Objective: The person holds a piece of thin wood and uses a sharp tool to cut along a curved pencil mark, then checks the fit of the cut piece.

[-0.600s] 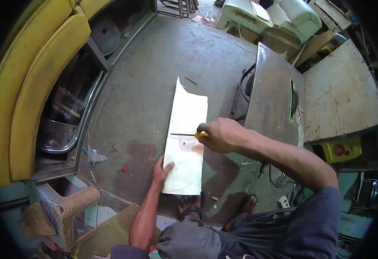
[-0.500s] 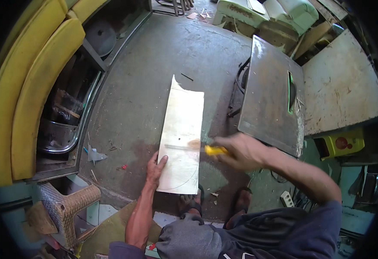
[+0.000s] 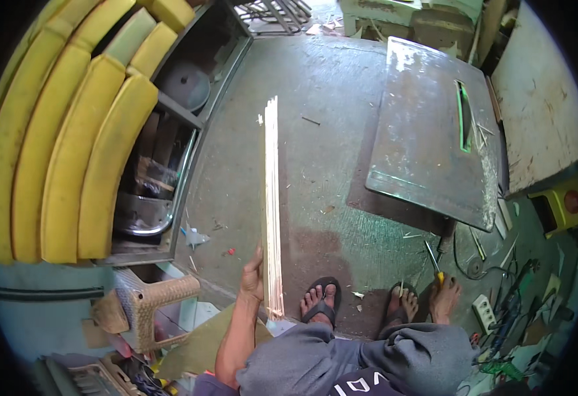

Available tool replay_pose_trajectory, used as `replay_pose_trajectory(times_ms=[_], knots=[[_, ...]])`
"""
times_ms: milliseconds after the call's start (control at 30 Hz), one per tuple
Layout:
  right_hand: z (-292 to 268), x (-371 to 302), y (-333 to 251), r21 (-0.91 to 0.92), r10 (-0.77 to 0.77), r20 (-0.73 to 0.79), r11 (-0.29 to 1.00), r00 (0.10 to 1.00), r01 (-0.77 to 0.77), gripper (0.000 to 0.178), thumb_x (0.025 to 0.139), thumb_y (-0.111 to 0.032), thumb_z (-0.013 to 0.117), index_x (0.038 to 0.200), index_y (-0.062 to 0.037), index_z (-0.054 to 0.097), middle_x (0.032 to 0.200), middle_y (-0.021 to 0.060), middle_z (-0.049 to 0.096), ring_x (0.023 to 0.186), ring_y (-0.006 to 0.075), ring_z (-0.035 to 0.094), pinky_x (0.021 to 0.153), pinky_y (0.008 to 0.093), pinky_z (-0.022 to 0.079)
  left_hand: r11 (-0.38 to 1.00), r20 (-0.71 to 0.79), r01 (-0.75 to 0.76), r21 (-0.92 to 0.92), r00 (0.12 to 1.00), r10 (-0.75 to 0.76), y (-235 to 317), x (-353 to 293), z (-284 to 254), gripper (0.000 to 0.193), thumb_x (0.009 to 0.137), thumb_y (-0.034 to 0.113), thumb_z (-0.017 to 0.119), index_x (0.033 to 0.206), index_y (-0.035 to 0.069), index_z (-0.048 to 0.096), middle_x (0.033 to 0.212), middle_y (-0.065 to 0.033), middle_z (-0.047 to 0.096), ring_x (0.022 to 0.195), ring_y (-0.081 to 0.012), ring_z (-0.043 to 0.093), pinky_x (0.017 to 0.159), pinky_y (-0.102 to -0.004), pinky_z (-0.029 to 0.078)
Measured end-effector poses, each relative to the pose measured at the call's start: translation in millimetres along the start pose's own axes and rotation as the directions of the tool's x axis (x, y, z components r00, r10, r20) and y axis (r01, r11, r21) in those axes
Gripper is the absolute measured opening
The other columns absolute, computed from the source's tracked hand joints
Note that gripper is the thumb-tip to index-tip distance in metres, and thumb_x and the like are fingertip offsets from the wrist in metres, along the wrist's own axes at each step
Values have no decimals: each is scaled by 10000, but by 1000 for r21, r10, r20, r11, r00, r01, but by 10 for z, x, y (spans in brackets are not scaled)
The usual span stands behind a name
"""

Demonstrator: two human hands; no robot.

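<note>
My left hand (image 3: 252,276) grips the lower left side of a stack of thin, pale plywood pieces (image 3: 274,204). The stack stands on edge, so several layered edges show, rough at the far end. The fingers of that hand are partly hidden by the wood. Low at the right, beside my right foot, my right hand (image 3: 443,300) is closed around a yellow-handled tool (image 3: 432,256). Its narrow metal shaft points away from me, and its exact kind cannot be made out.
A metal-topped saw table (image 3: 428,132) with a green-edged slot stands at the right. Yellow padded pieces (image 3: 97,165) and an open cabinet (image 3: 186,175) line the left. A woven-pattern stool (image 3: 163,303) is nearby. A nail (image 3: 311,121), a power strip (image 3: 484,313) and scraps lie on the floor.
The plywood has turned from its broad face showing to its edges showing. My right hand has moved with the yellow-handled tool from beside the wood down to the lower right.
</note>
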State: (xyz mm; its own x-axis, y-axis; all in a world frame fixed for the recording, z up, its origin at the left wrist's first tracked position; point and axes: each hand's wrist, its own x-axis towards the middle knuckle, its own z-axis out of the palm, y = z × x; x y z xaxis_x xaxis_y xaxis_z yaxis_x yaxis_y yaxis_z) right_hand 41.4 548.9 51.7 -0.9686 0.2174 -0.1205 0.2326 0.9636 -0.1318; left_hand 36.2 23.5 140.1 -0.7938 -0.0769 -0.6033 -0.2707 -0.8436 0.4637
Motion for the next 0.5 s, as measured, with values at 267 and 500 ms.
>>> replay_pose_trajectory(times_ms=[267,500], knots=[[-1394,671,-1435,721,-568,133,618,812,314,427,917,-295,736,1227,-5,691,1154,225,719,1052,381,707,920,446,552,914,153,-310,263,948,278,32,38,170,502,959,286,721,1375,46,574,1175,-103,724,982,-242,744,864,-364,635],[-1973,961,-2422,936,-565,124,-206,816,-285,726,968,-302,738,1535,9,409,1363,214,623,1209,249,651,1024,345,523,570,369,-434,697,900,234,569,-70,441,690,841,183,765,1464,-18,548,1317,-99,687,1141,-208,670,1026,-351,502]])
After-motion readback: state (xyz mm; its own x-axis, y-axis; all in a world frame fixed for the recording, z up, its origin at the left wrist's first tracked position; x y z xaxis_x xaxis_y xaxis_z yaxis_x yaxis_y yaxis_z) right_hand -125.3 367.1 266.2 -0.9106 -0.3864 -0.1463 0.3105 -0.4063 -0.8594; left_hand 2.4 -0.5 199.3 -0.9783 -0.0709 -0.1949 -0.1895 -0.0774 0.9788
